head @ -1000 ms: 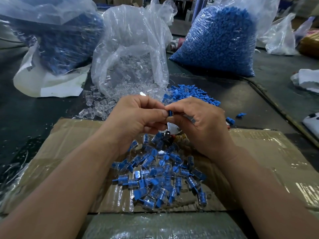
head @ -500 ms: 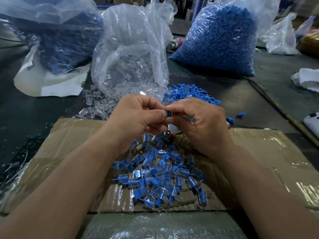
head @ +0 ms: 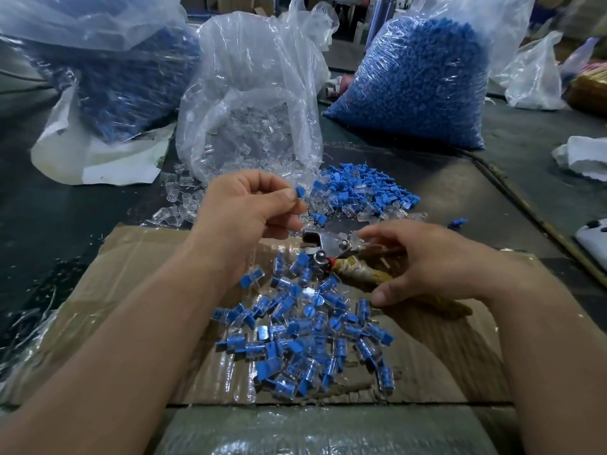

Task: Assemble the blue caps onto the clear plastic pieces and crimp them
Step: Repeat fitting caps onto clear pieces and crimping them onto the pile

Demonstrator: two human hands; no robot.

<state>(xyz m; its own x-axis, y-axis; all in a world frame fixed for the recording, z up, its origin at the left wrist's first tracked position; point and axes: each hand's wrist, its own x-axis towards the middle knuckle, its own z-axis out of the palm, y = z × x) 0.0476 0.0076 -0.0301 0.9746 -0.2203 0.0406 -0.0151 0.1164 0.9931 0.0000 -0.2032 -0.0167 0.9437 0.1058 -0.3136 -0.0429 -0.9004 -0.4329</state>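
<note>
My left hand (head: 249,208) is raised and pinches a capped piece (head: 299,193) between thumb and forefinger; only its blue cap shows. My right hand (head: 423,261) hovers with fingers spread over the wrapped handle (head: 354,270) of a metal crimping tool (head: 325,244) lying on the cardboard (head: 138,277). It holds nothing. Below both hands lies a pile of assembled blue-capped clear pieces (head: 305,336). Loose blue caps (head: 358,188) and loose clear pieces (head: 177,201) lie just beyond the cardboard.
An open clear bag (head: 253,103) of clear pieces stands behind the hands. A full bag of blue caps (head: 423,80) sits at back right, another blue-filled bag (head: 108,70) at back left. A white object (head: 594,239) lies at the right edge.
The hands have parted. My left hand kept the capped piece and lifted slightly left; my right hand let go and dropped down-right over the tool handle, uncovering the crimping tool.
</note>
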